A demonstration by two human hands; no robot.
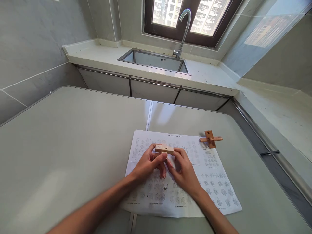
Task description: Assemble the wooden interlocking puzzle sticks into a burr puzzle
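Light wooden puzzle pieces, fitted together in a cross-like shape, are held up between both hands above a printed sheet. My left hand closes on them from the left, its thumb lying across the lower middle. On the other side, my right hand grips the right end between its fingers, thumb below. Fingers hide part of the underside. Rows of small diagrams cover the paper sheet under the hands. At its upper right corner rests a darker assembled wooden puzzle, marked with a 2.
The pale folding table has a seam running down its middle. Beyond its far edge is a counter with a sink and a tall faucet beneath a window. Another ledge runs along the right.
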